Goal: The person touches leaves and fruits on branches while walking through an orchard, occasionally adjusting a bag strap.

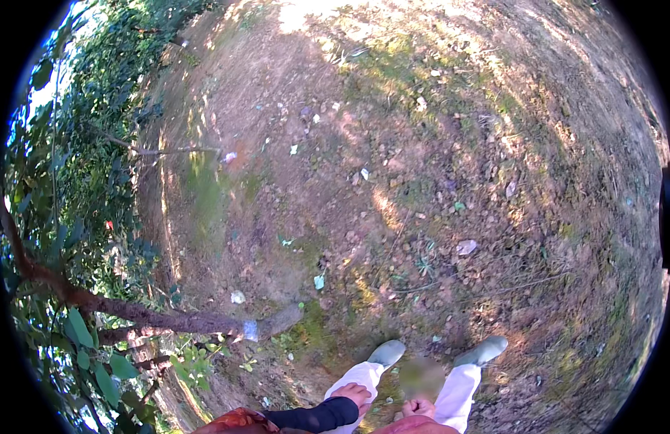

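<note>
My left hand [355, 395], below a dark sleeve [318, 416], hangs in front of my left leg in pale trousers [359, 377]. Its fingers are slightly bent, and nothing shows in them. My right hand [419, 408] is between my legs at the bottom of the view, fingers curled. Just above it is a round blurred patch [422, 377]; whether my hand holds something there I cannot tell. Both feet, in greyish shoes [386, 353], stand apart on bare soil [411, 304].
Left of my feet, a tree trunk [188, 322] with a pale band [250, 330] leans out towards dense foliage [96, 108]. A thin bare branch [172, 151] juts over the ground farther up. Fallen leaves [466, 247], moss [313, 331] and thin stems [519, 285] lie on the earth.
</note>
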Motion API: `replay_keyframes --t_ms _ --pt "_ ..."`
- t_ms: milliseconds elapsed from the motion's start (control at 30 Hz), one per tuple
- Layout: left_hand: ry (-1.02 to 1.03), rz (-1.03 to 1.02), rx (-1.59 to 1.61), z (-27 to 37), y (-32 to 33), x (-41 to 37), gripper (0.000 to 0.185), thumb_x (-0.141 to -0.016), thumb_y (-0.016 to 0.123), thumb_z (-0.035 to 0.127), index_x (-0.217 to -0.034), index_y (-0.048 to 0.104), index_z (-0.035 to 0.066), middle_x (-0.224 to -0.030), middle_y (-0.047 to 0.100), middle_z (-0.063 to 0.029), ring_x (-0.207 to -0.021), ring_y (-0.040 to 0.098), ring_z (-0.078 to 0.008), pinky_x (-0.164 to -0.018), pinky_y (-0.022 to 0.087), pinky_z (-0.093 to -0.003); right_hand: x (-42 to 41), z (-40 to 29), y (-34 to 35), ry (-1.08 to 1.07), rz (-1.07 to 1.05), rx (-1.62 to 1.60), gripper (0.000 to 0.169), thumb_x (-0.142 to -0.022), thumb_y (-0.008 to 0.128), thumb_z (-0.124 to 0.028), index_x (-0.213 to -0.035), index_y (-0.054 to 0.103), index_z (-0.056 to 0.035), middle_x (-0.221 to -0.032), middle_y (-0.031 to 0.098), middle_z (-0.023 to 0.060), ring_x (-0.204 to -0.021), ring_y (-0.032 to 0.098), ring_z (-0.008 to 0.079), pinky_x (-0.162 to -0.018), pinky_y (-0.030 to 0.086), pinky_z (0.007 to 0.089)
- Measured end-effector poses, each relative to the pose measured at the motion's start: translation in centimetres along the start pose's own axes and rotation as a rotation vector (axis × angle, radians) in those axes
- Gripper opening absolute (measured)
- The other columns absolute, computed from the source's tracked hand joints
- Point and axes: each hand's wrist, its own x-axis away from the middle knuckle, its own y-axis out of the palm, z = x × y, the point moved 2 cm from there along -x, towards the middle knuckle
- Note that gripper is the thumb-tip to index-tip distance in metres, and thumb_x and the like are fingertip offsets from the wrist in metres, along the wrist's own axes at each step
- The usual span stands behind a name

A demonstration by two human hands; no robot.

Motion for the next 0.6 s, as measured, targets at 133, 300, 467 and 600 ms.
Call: replay_keyframes --t_ms 133,300,467,600 --pt "-0.045 -0.045 -0.024 3.1 -2.1 -5.4 0.034 -0.076 0.059 0.033 -0.104 0.059 0.014 -0.108 0.057 -0.0088 -0.105 0.050 -0.0292 -0.088 0.042 -0.0404 -4.4 -4.2 -1.3 -0.059 0.220 0.586 0.026 -0.064 0.064 -0.011 -0.055 0.040 -0.0063 -0.046 0.043 0.0071 -0.040 0.042 0.0177 -0.042 0.039 0.0321" --pt "-0.191 -0.014 -0.108 7.1 -2.9 -11.6 0.036 -0.075 0.060 0.040 -0.098 0.063 0.013 -0.103 0.061 -0.0102 -0.100 0.053 -0.0300 -0.088 0.043 -0.0393 -10.0 -12.6 -5.5 -0.098 0.041 0.409 0.020 -0.067 0.062 -0.014 -0.061 0.045 -0.0065 -0.053 0.044 0.0092 -0.046 0.043 0.0219 -0.047 0.039 0.0342" --pt "-0.298 -0.085 0.006 11.8 -9.7 -15.3 0.034 -0.075 0.059 0.036 -0.096 0.064 0.010 -0.097 0.062 -0.0146 -0.098 0.055 -0.0330 -0.089 0.042 -0.0387 -13.7 -16.5 -9.6 -0.080 0.057 0.379 0.020 -0.068 0.061 -0.021 -0.064 0.046 -0.0093 -0.057 0.051 0.0111 -0.054 0.053 0.0325 -0.050 0.041 0.0404" --pt "0.093 0.147 -0.058 19.6 -19.9 -15.2 0.035 -0.073 0.062 0.034 -0.100 0.062 0.011 -0.100 0.061 -0.0137 -0.099 0.055 -0.0322 -0.090 0.041 -0.0404 -16.3 -16.5 -11.9 -0.002 0.049 0.408 0.020 -0.067 0.062 -0.026 -0.065 0.050 -0.0110 -0.061 0.055 0.0127 -0.058 0.055 0.0348 -0.053 0.043 0.0430"
